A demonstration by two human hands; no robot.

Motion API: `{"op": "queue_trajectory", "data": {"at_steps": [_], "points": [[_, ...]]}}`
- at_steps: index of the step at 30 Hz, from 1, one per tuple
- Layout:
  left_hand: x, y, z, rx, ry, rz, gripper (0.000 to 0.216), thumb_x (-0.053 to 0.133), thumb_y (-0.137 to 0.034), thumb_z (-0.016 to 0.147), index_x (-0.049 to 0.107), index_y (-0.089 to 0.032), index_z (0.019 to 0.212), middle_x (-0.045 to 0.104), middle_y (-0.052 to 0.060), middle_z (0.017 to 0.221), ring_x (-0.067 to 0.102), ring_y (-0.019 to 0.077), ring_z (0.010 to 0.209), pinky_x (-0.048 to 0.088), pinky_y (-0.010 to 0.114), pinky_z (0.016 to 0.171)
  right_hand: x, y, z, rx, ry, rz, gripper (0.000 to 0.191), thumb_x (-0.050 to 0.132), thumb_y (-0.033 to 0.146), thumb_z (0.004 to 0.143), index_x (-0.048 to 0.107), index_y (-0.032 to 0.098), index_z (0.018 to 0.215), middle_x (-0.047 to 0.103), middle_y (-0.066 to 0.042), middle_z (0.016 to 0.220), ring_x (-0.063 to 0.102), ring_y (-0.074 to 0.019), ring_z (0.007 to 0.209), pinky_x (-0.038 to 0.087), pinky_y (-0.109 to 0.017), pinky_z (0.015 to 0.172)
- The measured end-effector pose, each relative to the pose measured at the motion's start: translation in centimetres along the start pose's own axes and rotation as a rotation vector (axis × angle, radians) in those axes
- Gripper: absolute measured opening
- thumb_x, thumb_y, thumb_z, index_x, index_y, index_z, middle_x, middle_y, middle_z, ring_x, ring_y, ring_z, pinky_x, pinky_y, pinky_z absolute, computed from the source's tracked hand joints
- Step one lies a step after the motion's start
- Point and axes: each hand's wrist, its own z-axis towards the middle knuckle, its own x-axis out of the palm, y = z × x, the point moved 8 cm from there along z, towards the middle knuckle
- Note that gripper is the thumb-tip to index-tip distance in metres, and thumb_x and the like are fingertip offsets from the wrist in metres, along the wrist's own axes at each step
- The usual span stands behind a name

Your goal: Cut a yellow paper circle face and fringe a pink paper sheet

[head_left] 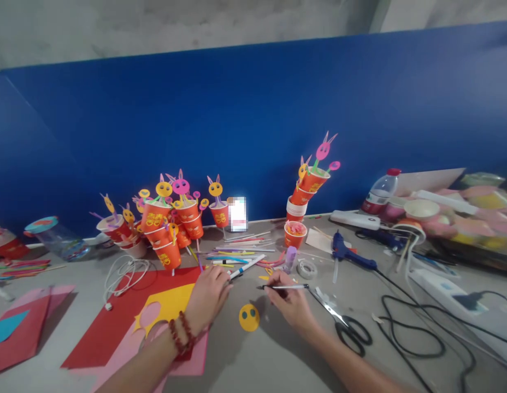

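My right hand (288, 300) is closed around a slim pen (298, 286), its dark tip pointing left above the table. Beneath and between my hands lies a yellow paper disc (249, 317) with two dark eye spots. My left hand (210, 292), a red bead bracelet on its wrist, has its fingers curled at the lower end of a white marker with blue bands (249, 266). Under the left forearm are a yellow paper sheet (175, 299) with round cut-outs, pink paper (198, 355) and red paper (100, 327).
Orange paper cups (167, 256) with paper bunny figures stand at the back left, another stack (305, 194) right of centre. Scissors (343, 322), a tape roll (307, 269), a glue gun (352, 254) and looping black cable (401, 305) lie on the right. Several markers and sticks (241, 251) lie behind.
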Motion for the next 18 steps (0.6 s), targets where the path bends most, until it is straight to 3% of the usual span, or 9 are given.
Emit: {"op": "queue_trajectory", "data": {"at_steps": [4, 8, 12, 18], "points": [[1.2, -0.8, 2.1, -0.033, -0.041, 0.103, 0.007, 0.064, -0.019, 0.088, 0.063, -0.017, 0.095, 0.059, 0.008, 0.104, 0.053, 0.0283, 0.104, 0.042, 0.047, 0.093, -0.1, -0.1, 0.1, -0.031, -0.004, -0.028, 0.008, 0.064, 0.028, 0.080, 0.059, 0.021, 0.077, 0.056, 0.000, 0.070, 0.051, -0.0169, 0.063, 0.042, -0.028, 0.059], [1.6, -2.0, 2.5, -0.033, -0.067, 0.128, 0.006, 0.067, -0.015, 0.085, 0.064, -0.015, 0.090, 0.060, 0.008, 0.100, 0.052, 0.0280, 0.101, 0.039, 0.047, 0.093, 0.0, -0.2, -0.2, -0.019, 0.023, 0.008, 0.006, 0.060, 0.027, 0.083, 0.061, 0.022, 0.083, 0.060, 0.000, 0.068, 0.054, -0.0171, 0.061, 0.043, -0.028, 0.056], [0.8, -3.0, 2.1, 0.013, -0.077, 0.081, 0.006, 0.060, -0.017, 0.091, 0.064, -0.018, 0.088, 0.062, 0.006, 0.098, 0.053, 0.0250, 0.100, 0.038, 0.043, 0.092, -0.2, -0.5, -0.3, 0.055, 0.029, 0.107, 0.011, 0.056, 0.033, 0.087, 0.058, 0.022, 0.087, 0.060, 0.002, 0.060, 0.048, -0.0138, 0.048, 0.034, -0.023, 0.044], [-1.0, -4.8, 1.1, 0.075, -0.083, -0.049, 0.011, 0.053, -0.023, 0.097, 0.063, -0.020, 0.094, 0.066, 0.004, 0.093, 0.055, 0.0227, 0.096, 0.039, 0.042, 0.092, -0.1, -0.4, -0.6, 0.093, 0.002, 0.247, 0.024, 0.060, 0.046, 0.086, 0.056, 0.022, 0.087, 0.060, 0.004, 0.059, 0.044, -0.0110, 0.044, 0.031, -0.022, 0.042]]}}
